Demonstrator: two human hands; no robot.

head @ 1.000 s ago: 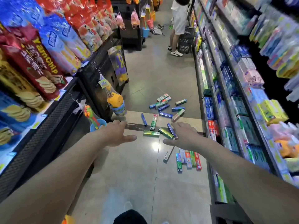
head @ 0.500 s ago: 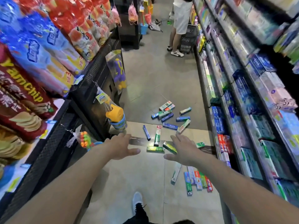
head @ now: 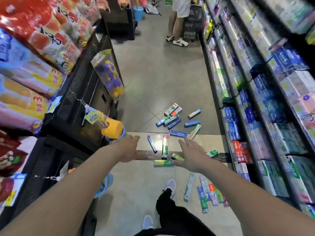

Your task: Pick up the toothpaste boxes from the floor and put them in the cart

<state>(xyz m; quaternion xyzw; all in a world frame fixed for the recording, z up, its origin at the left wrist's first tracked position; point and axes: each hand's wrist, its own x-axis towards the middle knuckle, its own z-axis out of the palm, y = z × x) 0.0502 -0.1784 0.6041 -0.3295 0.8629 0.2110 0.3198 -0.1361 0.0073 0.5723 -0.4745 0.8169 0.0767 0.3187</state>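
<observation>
I log the scattered cardboard toothpaste boxes [head: 177, 122] lying on the grey tiled floor [head: 158, 74] of a shop aisle, in three loose groups. The far group, blue, green and white cartons, lies overlapping on the darker tiles. The middle group lies on the pale tiles: a slim blue box [head: 152, 144], a long green-and-white box [head: 165, 147] beside it, and a green box lying crosswise [head: 163, 163] just in front of them. The near group [head: 207, 195] sits in a rough row close to the right-hand shelving, beside my forward white shoe [head: 171, 186].

Left hand [head: 129, 148]: stretched forward, fingers straight, thumb out, holding nothing. Right hand [head: 191, 153]: also extended, fingers spread and straight, holding nothing; it overlaps the middle group in view, and I cannot tell whether it touches any box.

Outward: right shelving of boxed goods [head: 255, 92]; left black mesh rack with snack bags [head: 42, 36] and hanging toys, one a yellow-and-blue bucket toy [head: 113, 129]. A second person [head: 179, 21] stands at the aisle's far end beside a dark basket [head: 193, 23].
</observation>
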